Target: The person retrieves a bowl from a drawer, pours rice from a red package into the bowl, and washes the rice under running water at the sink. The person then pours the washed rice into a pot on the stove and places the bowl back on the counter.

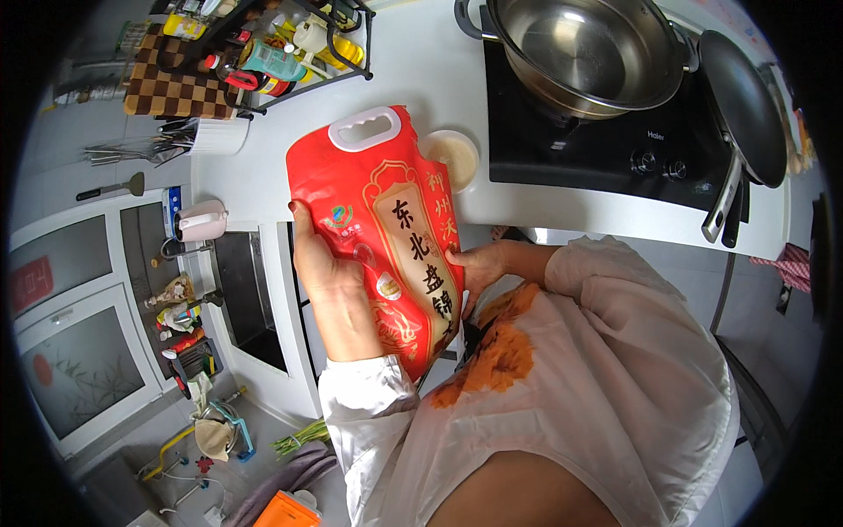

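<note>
Both my hands hold a large red plastic rice bag [342, 178] with a white carry handle [364, 130] at its top. Gold patterns and writing cover its front. My left hand [329, 263] grips the left side, its thumb on the edge and its fingers hidden behind. Lower on the right side, my right hand [484, 265] clasps the edge. A round white bowl [454, 158] with pale grains, apparently rice, stands on the white counter [421, 59], just beyond the bag and partly covered by it.
A steel pot [593, 53] sits on the black Haier cooktop [560, 158], with a dark frying pan [744, 109] on the right. Bottles crowd a black rack [316, 85] beside a checkered cutting board [178, 85]. A utensil holder [220, 136] and pink kettle [201, 221] are at left.
</note>
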Tool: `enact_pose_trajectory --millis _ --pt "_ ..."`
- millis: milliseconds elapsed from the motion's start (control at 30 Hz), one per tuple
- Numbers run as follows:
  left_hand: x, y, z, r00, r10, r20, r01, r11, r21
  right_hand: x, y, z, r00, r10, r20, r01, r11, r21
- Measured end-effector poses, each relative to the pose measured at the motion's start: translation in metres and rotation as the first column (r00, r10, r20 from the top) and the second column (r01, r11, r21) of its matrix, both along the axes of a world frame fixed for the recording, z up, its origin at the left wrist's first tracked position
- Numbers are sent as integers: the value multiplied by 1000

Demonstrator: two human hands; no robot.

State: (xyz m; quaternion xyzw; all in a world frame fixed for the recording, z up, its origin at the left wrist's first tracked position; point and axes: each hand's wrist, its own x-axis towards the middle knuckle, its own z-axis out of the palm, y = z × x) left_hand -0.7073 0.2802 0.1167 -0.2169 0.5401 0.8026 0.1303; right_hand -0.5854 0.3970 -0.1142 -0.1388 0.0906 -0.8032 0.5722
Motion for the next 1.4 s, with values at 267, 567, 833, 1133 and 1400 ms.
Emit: enact_pose_trajectory --millis 267,567,833,1133,1400 --pt "0 -9 -10 1000 22 21 -22 1000 8 6 -3 -7 1000 -14 17 14 1000 2" --pt "2 -7 -3 1000 6 -22 -6 1000 -8 -4 -2 1 999 2 -45 -3 1000 -19" --pt "4 -6 -5 999 36 7 -36 998 -45 8 -11 4 999 41 -10 -42 999 -31" --pt "19 -37 -12 995 96 -42 -96 995 -8 -19 4 -13 997 69 -22 -66 991 119" --pt "27 -27 -6 989 138 -62 -136 990 33 -17 7 -11 998 55 -33 -49 989 142"
